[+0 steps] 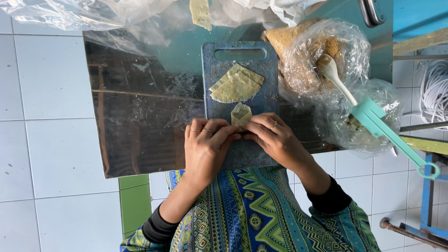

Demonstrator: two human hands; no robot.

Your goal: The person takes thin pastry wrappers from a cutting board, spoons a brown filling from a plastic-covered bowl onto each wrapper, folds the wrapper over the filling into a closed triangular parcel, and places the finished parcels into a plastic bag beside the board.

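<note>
Seen from the head camera, a person works over a worn blue plastic cutting board [268, 96] with a slot handle, laid on a shiny, scratched sheet-metal tray [138, 119] that rests above a pale tiled floor [37, 124]. Both hands meet at the near part of the board, folding a small, pale dough wrapper [241, 113] that stands up in a rough cone between the fingertips. The left hand [205, 149] is curled, its fingers bunched together and pinching the wrapper's lower edge; the right hand [275, 139] mirrors it, thumb and forefinger pressed onto the same fold. Rings show on both hands. Just beyond the wrapper, touching the board, lies a short stack of flat, floury dough squares [236, 85], corners fanned.

To the right of the board sits a crinkled clear plastic bag [349, 45] of crumbly brown filling, with a white spoon [335, 78] stuck in it. A mint-green plastic tool [390, 134] with a ring end lies across a second bag. More clear plastic sheeting [78, 11] is cut off at the top edge. The wrapper's base is hidden by the fingers, so what it contains cannot be made out. Dark sleeves and a patterned garment [248, 220] fill the bottom.
</note>
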